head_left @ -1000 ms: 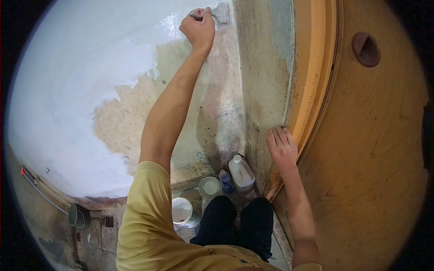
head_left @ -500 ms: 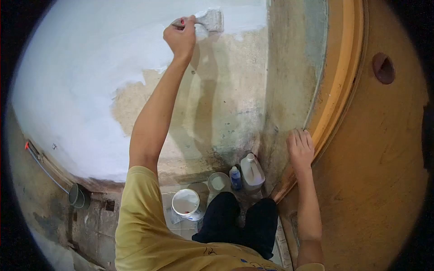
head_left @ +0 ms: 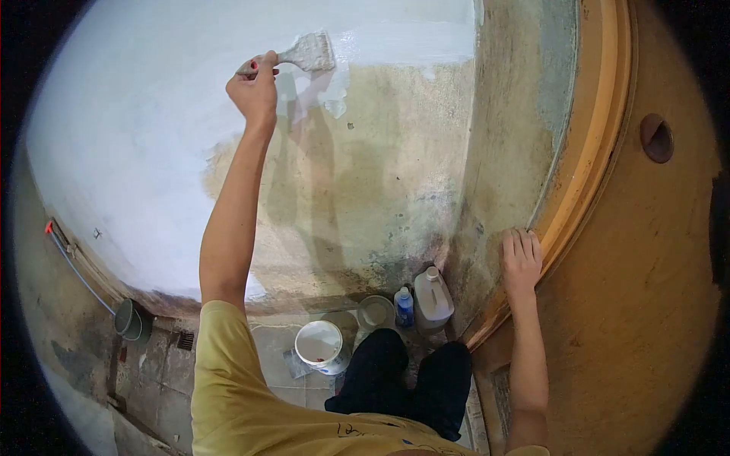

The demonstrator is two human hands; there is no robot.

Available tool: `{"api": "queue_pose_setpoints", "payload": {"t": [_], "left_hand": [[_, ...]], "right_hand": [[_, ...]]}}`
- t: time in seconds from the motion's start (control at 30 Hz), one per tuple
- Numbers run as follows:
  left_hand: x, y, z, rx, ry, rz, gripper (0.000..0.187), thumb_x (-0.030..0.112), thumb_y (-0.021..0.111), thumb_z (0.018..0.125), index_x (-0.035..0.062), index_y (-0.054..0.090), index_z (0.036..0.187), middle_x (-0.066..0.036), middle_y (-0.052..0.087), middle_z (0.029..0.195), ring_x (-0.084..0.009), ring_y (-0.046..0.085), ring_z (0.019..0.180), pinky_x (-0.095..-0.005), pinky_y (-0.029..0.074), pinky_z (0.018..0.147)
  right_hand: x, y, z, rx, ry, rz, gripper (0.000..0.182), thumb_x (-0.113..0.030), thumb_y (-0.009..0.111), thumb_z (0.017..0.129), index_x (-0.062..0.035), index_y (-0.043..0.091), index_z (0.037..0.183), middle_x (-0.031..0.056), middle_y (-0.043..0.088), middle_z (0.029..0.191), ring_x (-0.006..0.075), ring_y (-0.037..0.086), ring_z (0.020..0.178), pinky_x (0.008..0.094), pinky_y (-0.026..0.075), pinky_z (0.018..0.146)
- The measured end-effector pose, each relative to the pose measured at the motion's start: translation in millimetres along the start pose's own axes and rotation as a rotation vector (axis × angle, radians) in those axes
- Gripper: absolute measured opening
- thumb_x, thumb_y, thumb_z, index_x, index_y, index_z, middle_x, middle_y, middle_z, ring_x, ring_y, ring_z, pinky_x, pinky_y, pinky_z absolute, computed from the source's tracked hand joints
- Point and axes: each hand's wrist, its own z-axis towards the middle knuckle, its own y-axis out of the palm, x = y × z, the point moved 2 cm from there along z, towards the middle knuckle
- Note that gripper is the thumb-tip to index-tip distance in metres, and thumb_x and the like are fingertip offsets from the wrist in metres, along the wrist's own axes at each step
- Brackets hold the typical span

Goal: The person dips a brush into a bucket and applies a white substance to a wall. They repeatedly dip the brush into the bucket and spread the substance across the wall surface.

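Observation:
My left hand (head_left: pixel 255 93) is closed around the handle of a wide paintbrush (head_left: pixel 310 53). Its bristles, coated in white, press on the wall at the right end of the painted area. Wet white paint (head_left: pixel 411 42) runs from the brush toward the corner, above a bare, stained patch of wall (head_left: pixel 372 159). My right hand (head_left: pixel 522 260) lies against the edge of the orange-brown wooden frame (head_left: pixel 566 205), fingers stretched out and holding no loose object; its fingertips are partly hidden at the edge.
By my knees stand a white paint bucket (head_left: pixel 319 343), a small tub (head_left: pixel 375 311), a blue-labelled bottle (head_left: pixel 404 306) and a pale jug (head_left: pixel 434 298). A dark bucket (head_left: pixel 133 322) sits at the far left near a floor drain (head_left: pixel 185 340). A brown door panel (head_left: pixel 631 304) fills the right.
My left hand and the brush have moved left along the upper edge of the bare patch, leaving fresh white paint. The right hand stays at the frame while the view shifts slightly.

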Motion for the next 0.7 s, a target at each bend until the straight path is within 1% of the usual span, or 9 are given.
{"api": "queue_pose_setpoints", "payload": {"t": [0.13,0.2,0.27,0.4,0.47,0.53,0.57,0.6,0.7], "left_hand": [[1.0,42.9,-18.4,-0.027,-0.016,-0.098,0.019,0.013,0.074,0.079,-0.0049,0.068,0.082,-0.008,0.066,0.072,-0.0142,0.061,0.063,-0.0263,0.048,0.059],[0.1,70.0,-26.5,-0.081,-0.018,-0.23,0.018,0.012,0.074,0.079,-0.0044,0.067,0.08,-0.008,0.066,0.071,-0.014,0.061,0.062,-0.0259,0.048,0.059],[1.7,95.8,-32.4,-0.117,-0.028,-0.264,0.018,0.012,0.073,0.078,-0.0045,0.066,0.079,-0.008,0.065,0.071,-0.0142,0.061,0.061,-0.0257,0.048,0.058],[-1.9,134.6,-36.5,-0.086,-0.093,-0.314,0.017,0.01,0.073,0.078,-0.004,0.064,0.075,-0.008,0.064,0.069,-0.0143,0.061,0.059,-0.0258,0.047,0.056],[0.1,135.7,-32.9,-0.072,-0.116,-0.337,0.017,0.01,0.073,0.078,-0.0038,0.064,0.074,-0.008,0.063,0.068,-0.0143,0.061,0.058,-0.0258,0.047,0.055],[-1.8,134.2,-28.9,-0.038,-0.151,-0.279,0.017,0.01,0.073,0.077,-0.003,0.063,0.071,-0.008,0.063,0.067,-0.0141,0.06,0.058,-0.0258,0.046,0.054],[-3.9,131.4,-24.9,-0.039,-0.148,-0.278,0.017,0.01,0.073,0.077,-0.003,0.063,0.071,-0.008,0.063,0.067,-0.0141,0.06,0.058,-0.0258,0.046,0.054],[-6.4,124.5,-19.3,-0.041,-0.128,-0.242,0.017,0.01,0.073,0.076,-0.0029,0.063,0.071,-0.008,0.063,0.067,-0.0139,0.06,0.058,-0.0259,0.046,0.054],[-11.9,97.2,-5.8,-0.04,-0.102,-0.192,0.017,0.01,0.073,0.076,-0.0027,0.064,0.071,-0.007,0.063,0.067,-0.0135,0.059,0.057,-0.0261,0.046,0.055]], "right_hand": [[-0.1,-0.5,0.6,0.013,0.01,0.007,0.015,-0.008,0.055,0.082,-0.005,0.062,0.095,0.0076,0.066,0.095,0.0207,0.06,0.1,0.0356,0.045,0.094],[1.1,-1.6,-0.1,-0.017,-0.002,-0.003,0.016,-0.007,0.055,0.081,-0.005,0.062,0.095,0.0078,0.067,0.095,0.0208,0.06,0.1,0.0355,0.045,0.093],[2.0,-0.5,-1.0,-0.011,-0.006,-0.002,0.016,-0.007,0.056,0.081,-0.005,0.062,0.096,0.0075,0.067,0.096,0.0209,0.06,0.1,0.0354,0.045,0.093],[1.0,0.4,-0.1,-0.008,-0.008,-0.009,0.016,-0.009,0.057,0.081,-0.0049,0.062,0.096,0.0064,0.066,0.098,0.0207,0.06,0.1,0.0353,0.045,0.094],[0.3,-0.7,0.6,0.006,-0.007,-0.005,0.016,-0.01,0.058,0.081,-0.0049,0.062,0.096,0.0062,0.066,0.098,0.0205,0.06,0.1,0.0353,0.045,0.094],[0.4,-0.3,0.3,0.017,-0.002,-0.002,0.016,-0.011,0.058,0.082,-0.0049,0.062,0.097,0.006,0.066,0.098,0.0203,0.06,0.1,0.0353,0.045,0.094],[0.9,0.4,-0.7,0.022,0.004,0.028,0.019,-0.009,0.061,0.079,-0.0051,0.061,0.097,0.0069,0.065,0.098,0.0214,0.06,0.1,0.0372,0.045,0.094],[1.0,0.6,-2.1,0.025,0.01,0.058,0.022,-0.007,0.064,0.077,-0.0052,0.06,0.098,0.0079,0.065,0.098,0.0225,0.06,0.1,0.039,0.045,0.094],[0.7,0.2,-0.6,-0.019,0.02,0.054,0.024,-0.007,0.064,0.077,-0.0052,0.059,0.1,0.0075,0.065,0.099,0.0221,0.06,0.101,0.0388,0.044,0.095]]}}
